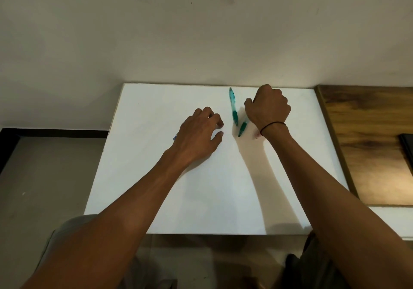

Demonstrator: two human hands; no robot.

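We judged the work to be gathering pens off the white table (201, 199). To do it well, each pen needed pinching near its middle and lifting clear rather than dragging, so that none rolled away. Nearest us, that meant securing the blue pen (175, 137), of which only a tip showed at the little-finger side of the left hand (199, 132). Farther out, the slanted green pen (242, 128) needed a firm hold before the right hand (268, 107) moved, since its near end stuck out below the thumb. The loose green pen (233, 106) lay just beside that hand's thumb side, between the two hands, with its near end close to the slanted one. We thought it should be taken without knocking the pair together.

The left hand sat low over the table with fingers bent and thumb out toward the right hand. We could not tell whether it gripped the blue pen, as the hand hid the rest. The right hand was bunched into a fist and seemed clamped round the far end of the slanted green pen. A black band (273, 124) circled its wrist, and a pinkish bit (257, 134) beside it was too blurred to name. Right of that hand lay a wooden board (368, 143), and beyond both hands rose the wall (201, 31).
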